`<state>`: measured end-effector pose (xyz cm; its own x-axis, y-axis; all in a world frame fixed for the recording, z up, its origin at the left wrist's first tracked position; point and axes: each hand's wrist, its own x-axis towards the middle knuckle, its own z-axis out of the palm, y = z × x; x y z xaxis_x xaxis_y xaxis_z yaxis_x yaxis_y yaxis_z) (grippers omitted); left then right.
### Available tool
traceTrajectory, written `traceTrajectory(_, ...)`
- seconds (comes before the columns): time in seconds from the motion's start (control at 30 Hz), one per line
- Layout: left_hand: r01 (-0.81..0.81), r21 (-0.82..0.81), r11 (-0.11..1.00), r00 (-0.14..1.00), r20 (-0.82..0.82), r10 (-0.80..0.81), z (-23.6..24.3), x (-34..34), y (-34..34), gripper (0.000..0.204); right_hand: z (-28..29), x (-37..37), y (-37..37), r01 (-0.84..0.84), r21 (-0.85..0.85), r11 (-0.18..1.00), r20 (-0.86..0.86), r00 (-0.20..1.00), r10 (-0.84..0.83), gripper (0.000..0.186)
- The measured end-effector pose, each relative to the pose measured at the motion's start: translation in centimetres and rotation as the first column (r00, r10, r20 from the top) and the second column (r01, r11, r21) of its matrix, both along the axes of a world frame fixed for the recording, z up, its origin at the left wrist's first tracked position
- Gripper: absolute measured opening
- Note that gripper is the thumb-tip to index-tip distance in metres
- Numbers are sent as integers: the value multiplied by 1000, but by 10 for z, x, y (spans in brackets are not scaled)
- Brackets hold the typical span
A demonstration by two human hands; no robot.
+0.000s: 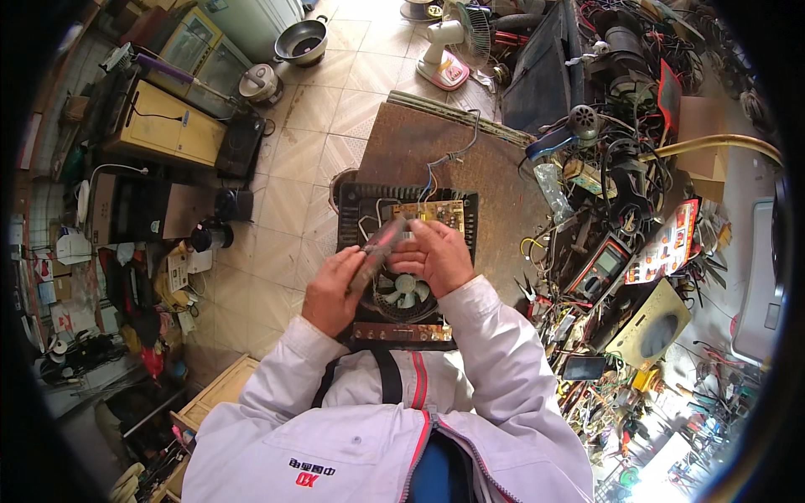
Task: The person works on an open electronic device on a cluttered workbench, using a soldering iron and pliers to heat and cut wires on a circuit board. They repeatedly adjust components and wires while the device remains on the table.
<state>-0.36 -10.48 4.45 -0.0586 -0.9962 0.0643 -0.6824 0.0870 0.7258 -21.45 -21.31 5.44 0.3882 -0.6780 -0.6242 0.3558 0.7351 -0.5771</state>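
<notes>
We hold a flat dark part (379,247), reddish at its upper end, over the opened black appliance chassis (356,205) that lies on the brown board (495,180). Its long axis runs diagonally: the lower end sits toward our left and near us, the upper end points away and to the right, toward the green circuit board (434,213) in the chassis's far right corner. What kind of part it is, we cannot tell.

Left hand (332,289): fingers curled around the lower end of the part, back of the hand up, forearm coming in from the lower left in a white sleeve. Right hand (436,258): fingers bent and closed on the upper end, just beside the circuit board, forearm entering from the lower right. Both hands meet over the chassis's middle, close together, thumbs inward.

Below the hands a white fan (406,292) shows inside the chassis, near its near edge. Blue and white wires (436,168) run from the circuit board toward the board's far edge. A multimeter (600,270) lies among tangled cables off the board's right edge.
</notes>
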Motion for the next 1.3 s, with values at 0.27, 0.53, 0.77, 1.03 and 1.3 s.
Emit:
traceTrajectory(0.27,-290,228,930,820,-442,364,-43,43,-25,26,-50,-106,43,-186,-253,950,-760,646,-76,26)
traceTrajectory(0.53,-233,622,747,481,-594,645,-62,61,-14,29,-89,-80,121,-598,110,794,-977,79,196,48)
traceTrajectory(0.77,-226,716,661,394,-553,734,-86,69,7,34,-109,-84,129,-458,-79,885,-963,266,51,38)
traceTrajectory(1.03,-179,734,655,309,-590,746,-88,64,16,29,-60,-37,111,-638,-465,614,-885,353,-303,21)
traceTrajectory(1.3,-263,736,624,357,-527,771,-99,67,32,45,-63,-27,98,-749,-338,570,-941,258,-219,26)
